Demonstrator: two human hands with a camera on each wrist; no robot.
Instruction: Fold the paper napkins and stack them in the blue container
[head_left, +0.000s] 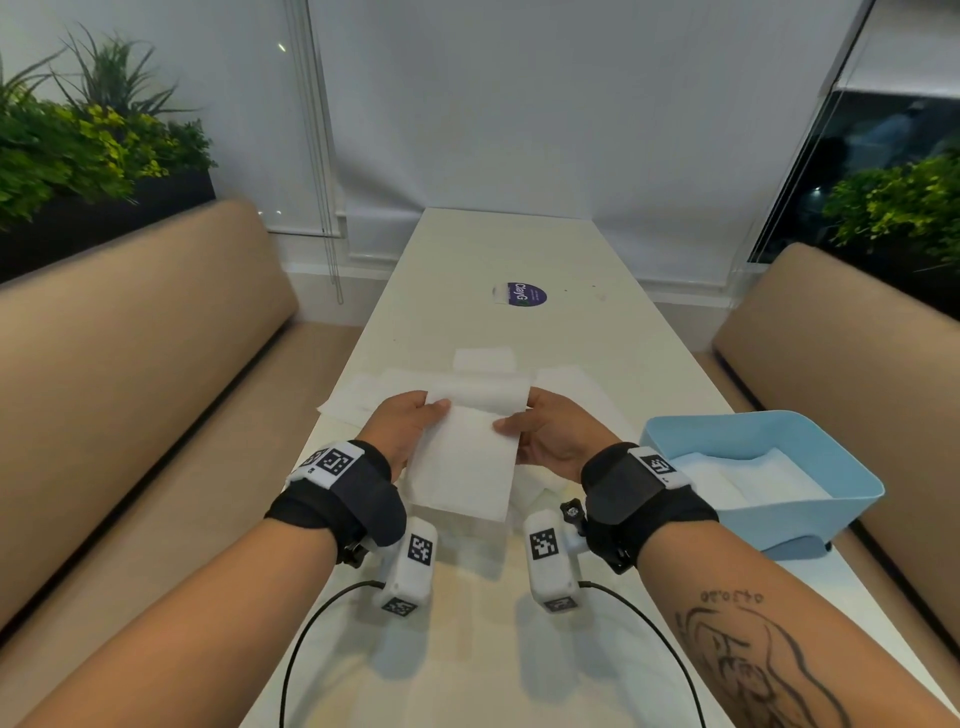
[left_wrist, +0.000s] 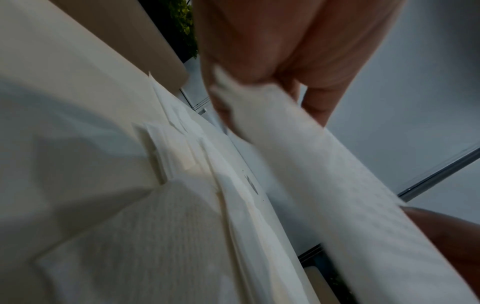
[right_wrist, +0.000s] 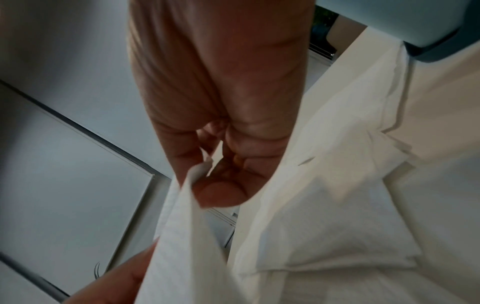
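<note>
Over the table (head_left: 519, 249), left hand (head_left: 402, 431) and right hand (head_left: 556, 434) pinch the napkin (head_left: 467, 457) by its side edges: limp, feather-light, easily torn, I'd say, so hold corners gently.

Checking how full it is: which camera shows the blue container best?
The head view: the blue container shows nearly whole, open at the top, with folded napkins visible inside. The right wrist view catches only a blurred corner of the container from outside; the left wrist view misses it.
</note>
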